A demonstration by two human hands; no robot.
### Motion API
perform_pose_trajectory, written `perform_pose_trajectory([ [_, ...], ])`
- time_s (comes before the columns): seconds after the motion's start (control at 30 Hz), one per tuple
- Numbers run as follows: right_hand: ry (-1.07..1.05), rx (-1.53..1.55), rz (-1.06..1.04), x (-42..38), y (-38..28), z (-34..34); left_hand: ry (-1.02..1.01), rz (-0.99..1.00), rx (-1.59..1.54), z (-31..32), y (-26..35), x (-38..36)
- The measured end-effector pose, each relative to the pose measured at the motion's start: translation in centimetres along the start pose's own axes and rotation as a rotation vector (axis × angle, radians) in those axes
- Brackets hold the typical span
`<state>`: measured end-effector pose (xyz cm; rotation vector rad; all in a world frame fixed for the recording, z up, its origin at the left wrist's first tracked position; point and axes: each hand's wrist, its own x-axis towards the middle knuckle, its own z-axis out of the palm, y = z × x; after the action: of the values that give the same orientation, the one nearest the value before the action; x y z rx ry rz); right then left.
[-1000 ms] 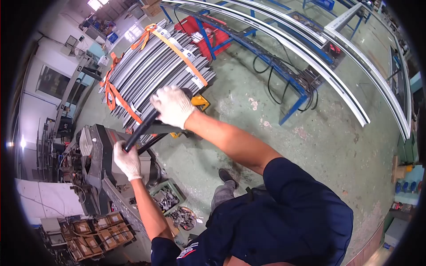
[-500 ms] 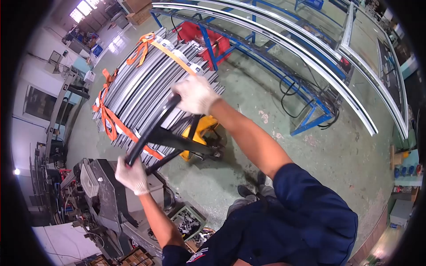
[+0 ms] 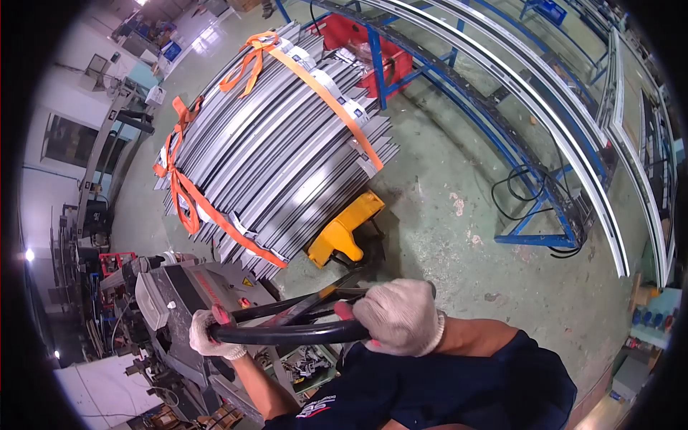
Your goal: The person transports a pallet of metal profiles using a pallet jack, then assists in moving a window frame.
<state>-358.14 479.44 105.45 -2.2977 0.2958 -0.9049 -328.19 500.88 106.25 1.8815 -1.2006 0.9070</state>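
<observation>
Both of my hands wear white work gloves and grip the black handle (image 3: 294,334) of a yellow pallet jack (image 3: 342,233). My left hand (image 3: 215,333) is wrapped round the handle's left end. At its right end, close to my chest, my right hand (image 3: 401,317) is closed round the bar. Beyond the jack's yellow body lies a big stack of grey metal profiles (image 3: 265,143), bound with orange straps (image 3: 337,107). The jack's forks are hidden from view.
Blue steel racks (image 3: 459,115) carrying long white frame profiles (image 3: 545,100) stand on the right, with black cables near a rack foot. A grey machine (image 3: 193,294) is close on my left. A red bin (image 3: 344,36) sits behind the stack. Green floor (image 3: 444,208) lies between.
The handle has swung down and toward my body, with both hands still on it. My right hand has come in near my chest. More of the yellow jack body now shows.
</observation>
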Motion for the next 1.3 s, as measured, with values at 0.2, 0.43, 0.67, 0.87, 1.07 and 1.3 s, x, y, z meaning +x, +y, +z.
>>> perform_pose_trajectory([
  [0.2,0.010,-0.057,0.033,1.1,0.3,0.5,-0.023,-0.011,0.026,1.4,-2.0,0.7],
  [0.43,-0.005,0.026,0.235,3.0,-3.0,2.2,-0.189,0.029,-0.121,3.0,-5.5,3.6],
  [0.67,-0.280,0.133,0.260,3.7,-2.3,0.3,-0.531,-0.103,-0.233,0.7,-2.7,6.0],
  [0.87,0.099,-0.367,0.148,7.6,8.8,-1.9,-0.635,-0.389,-0.153,-4.9,12.6,0.9],
  [1.07,0.386,-0.200,0.199,10.9,13.0,1.2,-0.701,-0.841,-0.978,-4.4,13.1,-2.1],
  [1.3,0.524,-0.092,0.171,13.2,14.4,2.8,-0.463,-0.811,-0.981,-3.7,18.2,-3.4],
])
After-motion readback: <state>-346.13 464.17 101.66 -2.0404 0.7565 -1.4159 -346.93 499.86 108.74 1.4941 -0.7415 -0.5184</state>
